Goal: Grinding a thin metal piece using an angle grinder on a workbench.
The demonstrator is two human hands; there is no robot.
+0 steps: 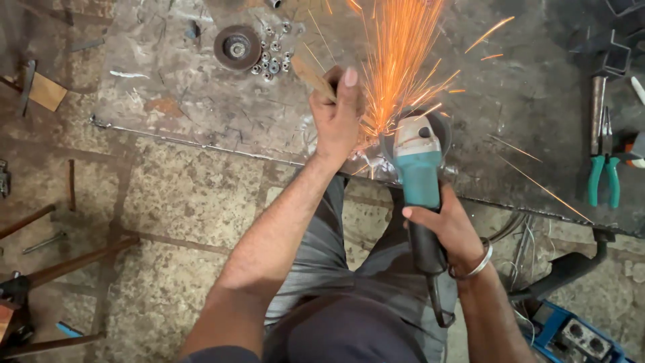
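- The right hand [451,232] is wrapping tight around the dark handle of the teal angle grinder [418,171], whose long axis is running from near to far, disc end pointing away from the person.
- The left hand [336,114] is clamping shut on a small flat metal piece [313,76], pinning it against the metal surface [168,87] just left of the grinder's head.
- Orange sparks [396,60] are spraying far and rightward from the spot where disc and work are meeting, right beside the left hand; the contact point itself is hidden by glare.
- The grinder is lying just right of the held piece, so the left hand is the nearer one to the disc.
- Over on the far left, a spare grinding disc [237,47] and loose nuts [272,57] are sitting; teal-handled pliers [603,176] are lying far right.
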